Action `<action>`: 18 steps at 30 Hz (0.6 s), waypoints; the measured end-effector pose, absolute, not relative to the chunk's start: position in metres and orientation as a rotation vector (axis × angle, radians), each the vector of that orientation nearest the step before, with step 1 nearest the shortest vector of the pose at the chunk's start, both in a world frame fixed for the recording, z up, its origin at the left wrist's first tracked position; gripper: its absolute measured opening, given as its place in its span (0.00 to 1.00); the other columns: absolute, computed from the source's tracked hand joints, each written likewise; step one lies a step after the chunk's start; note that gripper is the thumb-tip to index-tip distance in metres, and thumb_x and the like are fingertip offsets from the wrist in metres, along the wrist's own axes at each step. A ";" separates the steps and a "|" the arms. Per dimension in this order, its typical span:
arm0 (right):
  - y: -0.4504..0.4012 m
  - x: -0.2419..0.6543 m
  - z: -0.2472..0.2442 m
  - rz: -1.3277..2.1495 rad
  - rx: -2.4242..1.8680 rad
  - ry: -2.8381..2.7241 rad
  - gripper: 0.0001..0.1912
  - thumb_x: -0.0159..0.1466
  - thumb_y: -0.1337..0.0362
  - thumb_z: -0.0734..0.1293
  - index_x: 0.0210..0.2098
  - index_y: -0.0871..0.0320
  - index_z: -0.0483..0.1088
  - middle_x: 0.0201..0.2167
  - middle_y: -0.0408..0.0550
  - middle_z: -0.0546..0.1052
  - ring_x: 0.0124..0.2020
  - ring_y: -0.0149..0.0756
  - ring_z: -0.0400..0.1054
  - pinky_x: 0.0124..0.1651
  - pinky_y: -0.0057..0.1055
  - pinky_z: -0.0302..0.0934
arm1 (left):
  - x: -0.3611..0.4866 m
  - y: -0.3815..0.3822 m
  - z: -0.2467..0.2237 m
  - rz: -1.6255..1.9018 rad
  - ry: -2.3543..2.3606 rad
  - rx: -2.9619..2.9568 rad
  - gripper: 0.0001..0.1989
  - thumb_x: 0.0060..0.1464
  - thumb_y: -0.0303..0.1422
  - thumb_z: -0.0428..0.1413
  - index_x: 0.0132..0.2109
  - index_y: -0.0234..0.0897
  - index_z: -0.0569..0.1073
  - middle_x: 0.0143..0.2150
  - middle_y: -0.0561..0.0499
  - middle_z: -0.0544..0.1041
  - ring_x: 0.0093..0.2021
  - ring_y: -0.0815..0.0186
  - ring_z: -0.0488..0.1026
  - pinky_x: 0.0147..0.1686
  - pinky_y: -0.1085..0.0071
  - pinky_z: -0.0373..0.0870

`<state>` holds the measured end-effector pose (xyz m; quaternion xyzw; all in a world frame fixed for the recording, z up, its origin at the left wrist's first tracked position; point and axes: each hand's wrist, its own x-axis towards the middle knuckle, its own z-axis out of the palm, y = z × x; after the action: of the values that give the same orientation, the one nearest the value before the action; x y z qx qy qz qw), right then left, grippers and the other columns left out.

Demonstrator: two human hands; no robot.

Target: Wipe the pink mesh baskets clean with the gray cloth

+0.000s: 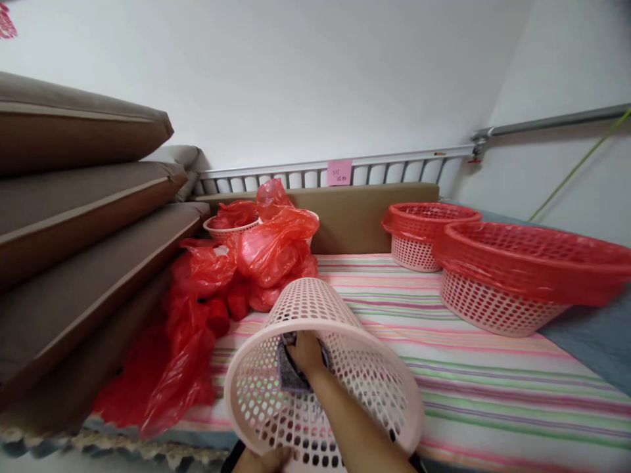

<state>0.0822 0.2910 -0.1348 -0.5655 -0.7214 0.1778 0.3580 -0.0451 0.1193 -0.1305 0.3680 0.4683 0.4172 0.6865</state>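
Observation:
A pale pink perforated plastic basket lies tipped on the bed, its wide mouth facing me. At the bottom of the view my left hand is closed on its lower rim, with the thumb on the inside. My right arm reaches into the basket, where my right hand presses a grey-purple cloth against the inner wall near the bottom. Its fingers are wrapped over the cloth and partly hidden by it.
Red plastic bags are heaped at left, by another pink basket. Two baskets lined with red bags stand at right on the striped sheet. Thick grey-brown cushions are stacked at left. A metal rail runs along the wall.

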 end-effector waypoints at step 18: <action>0.136 0.123 -0.149 0.522 -1.364 -2.160 0.27 0.47 0.75 0.60 0.46 0.54 0.71 0.47 0.50 0.71 0.51 0.41 0.63 0.55 0.33 0.54 | -0.032 0.123 -0.111 1.007 0.990 0.878 0.38 0.30 0.38 0.69 0.53 0.41 0.71 0.48 0.42 0.77 0.57 0.42 0.63 0.55 0.51 0.62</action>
<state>0.1229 0.1356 -0.1492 -0.5045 -0.7991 0.1931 0.2640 -0.0319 0.1233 -0.1107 0.3900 0.4398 0.4475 0.6739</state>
